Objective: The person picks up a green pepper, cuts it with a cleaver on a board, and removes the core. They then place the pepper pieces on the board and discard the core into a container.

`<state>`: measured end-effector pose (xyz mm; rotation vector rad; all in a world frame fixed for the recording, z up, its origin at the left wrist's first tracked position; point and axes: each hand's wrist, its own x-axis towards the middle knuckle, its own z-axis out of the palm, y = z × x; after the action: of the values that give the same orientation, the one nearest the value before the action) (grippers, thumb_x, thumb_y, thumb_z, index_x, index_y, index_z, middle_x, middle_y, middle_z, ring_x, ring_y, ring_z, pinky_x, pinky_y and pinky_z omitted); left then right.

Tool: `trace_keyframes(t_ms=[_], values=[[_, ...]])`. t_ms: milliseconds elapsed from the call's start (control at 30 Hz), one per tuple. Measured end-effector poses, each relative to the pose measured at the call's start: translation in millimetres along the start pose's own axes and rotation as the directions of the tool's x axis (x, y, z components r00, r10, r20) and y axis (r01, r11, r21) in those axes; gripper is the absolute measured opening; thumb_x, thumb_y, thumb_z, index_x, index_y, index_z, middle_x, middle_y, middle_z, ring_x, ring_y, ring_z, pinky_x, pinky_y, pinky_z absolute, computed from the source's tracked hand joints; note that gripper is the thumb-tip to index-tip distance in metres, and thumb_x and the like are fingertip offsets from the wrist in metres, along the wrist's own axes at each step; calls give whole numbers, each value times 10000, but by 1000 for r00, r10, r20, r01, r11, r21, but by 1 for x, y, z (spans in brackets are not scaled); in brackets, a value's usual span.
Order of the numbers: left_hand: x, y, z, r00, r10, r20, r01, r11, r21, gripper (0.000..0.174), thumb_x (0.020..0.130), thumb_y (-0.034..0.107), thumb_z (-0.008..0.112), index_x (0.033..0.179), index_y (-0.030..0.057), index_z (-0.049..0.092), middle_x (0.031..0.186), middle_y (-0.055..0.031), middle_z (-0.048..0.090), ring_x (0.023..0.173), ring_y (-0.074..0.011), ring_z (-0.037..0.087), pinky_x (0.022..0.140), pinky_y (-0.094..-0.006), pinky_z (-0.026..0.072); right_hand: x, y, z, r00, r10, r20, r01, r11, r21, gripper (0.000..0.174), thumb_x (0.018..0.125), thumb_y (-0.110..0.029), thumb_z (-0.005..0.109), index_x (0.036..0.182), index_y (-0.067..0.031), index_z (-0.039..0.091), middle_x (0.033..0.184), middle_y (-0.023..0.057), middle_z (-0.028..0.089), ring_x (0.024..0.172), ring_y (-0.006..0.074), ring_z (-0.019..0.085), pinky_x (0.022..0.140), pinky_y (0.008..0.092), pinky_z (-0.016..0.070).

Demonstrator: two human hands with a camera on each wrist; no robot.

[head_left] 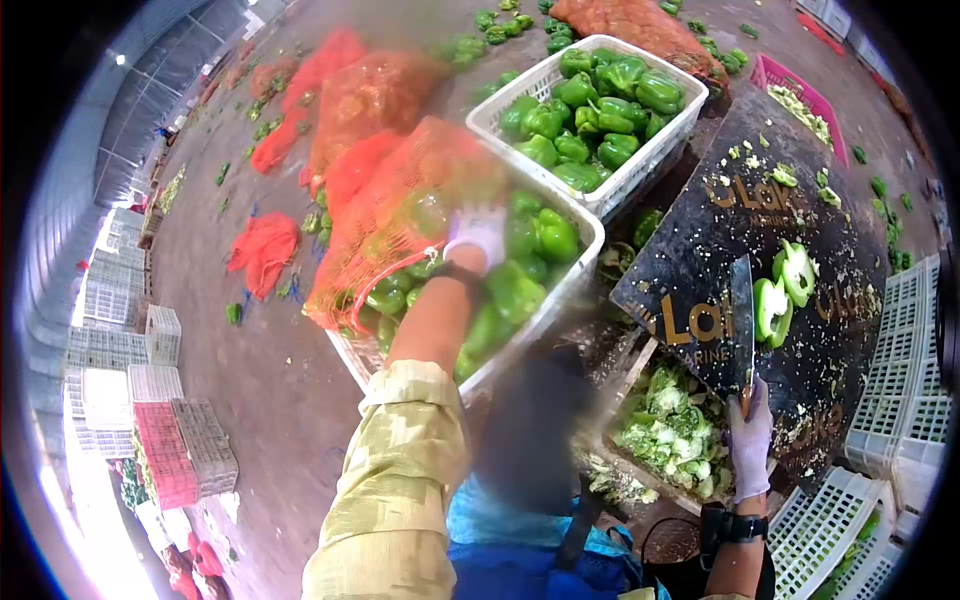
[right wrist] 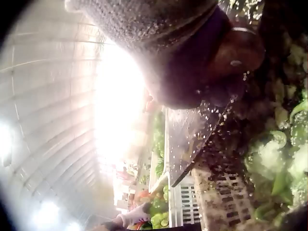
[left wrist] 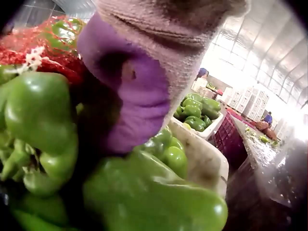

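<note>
I see the left hand (head_left: 478,238) down among the green peppers (head_left: 515,290) in the near white crate (head_left: 592,232) (too blurred for me to tell whether its fingers have closed on one). The right hand (head_left: 750,440) grips the knife (head_left: 742,320), blade over the black board (head_left: 690,240), just beside a split pepper (head_left: 782,292).

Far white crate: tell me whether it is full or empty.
Full. The far white crate is heaped with green peppers that reach its rim, with no bare floor showing inside.
</note>
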<state>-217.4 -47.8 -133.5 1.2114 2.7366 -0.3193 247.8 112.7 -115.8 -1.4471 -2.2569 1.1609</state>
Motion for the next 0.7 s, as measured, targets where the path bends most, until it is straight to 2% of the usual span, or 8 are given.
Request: trace_keyframes(t_ms=[67,167,300,333,433,500,533,700], values=[[6,-8,20,1000,17,-21,-17,999,-39,675,650,147,682,1283,132,449,1311,-163,482,1226,-382,426,1030,-476,356,2,6,3,1000,-26,5,26,999,40,495,856,-59,610,1309,18,426,1183,199,591,1081,249,589,937,337,436],[-9,-3,-31,968,16,250,36,978,-204,838,698,55,601,1466,88,268,1428,-193,393,1332,-359,352,1092,-429,316,2,13,1,998,-60,5,60,993,100,497,851,-49,613,1308,14,428,1186,205,586,1073,256,592,931,336,438],[2,-11,-50,923,-14,386,164,919,-359,937,667,179,704,1483,98,251,1356,-200,496,1244,-313,496,1034,-385,410,0,-13,-5,1000,-22,4,22,999,-45,492,849,-33,608,1305,20,430,1169,190,591,1049,235,589,922,322,441],[15,-18,-50,926,41,375,123,906,-404,893,638,306,771,1415,74,396,1263,-181,582,1132,-300,587,969,-395,463,-1,-17,-7,1000,-16,19,16,1000,-14,491,849,-35,609,1304,20,432,1166,188,593,1048,236,590,922,325,441],[35,-12,-33,855,14,519,67,988,-138,762,628,378,791,1282,60,561,1213,-161,619,1076,-287,617,924,-396,487,7,3,-11,997,-74,25,70,990,122,500,842,-36,614,1305,29,436,1148,188,603,1061,229,581,944,322,427],[37,-10,-31,846,-22,533,129,978,-164,780,571,508,824,1139,10,630,1183,-178,616,1078,-305,595,903,-383,472,10,8,-26,999,-29,-44,29,1000,-8,507,840,-29,608,1312,35,433,1169,187,590,1084,226,564,963,314,413],[39,-13,-30,840,-15,542,126,977,-170,784,571,517,822,1142,15,630,1185,-174,616,1074,-305,598,898,-385,474,16,14,-32,1000,-23,-7,24,982,188,504,846,-33,595,1319,32,431,1194,189,584,1106,246,560,984,323,398],[33,-14,-38,838,-30,545,122,984,-133,789,548,501,848,1138,30,619,1033,-140,668,907,-287,638,793,-376,503,19,20,-39,999,16,-47,-24,985,-173,524,848,-79,597,1338,-13,425,1205,208,592,1113,308,588,976,365,415]])
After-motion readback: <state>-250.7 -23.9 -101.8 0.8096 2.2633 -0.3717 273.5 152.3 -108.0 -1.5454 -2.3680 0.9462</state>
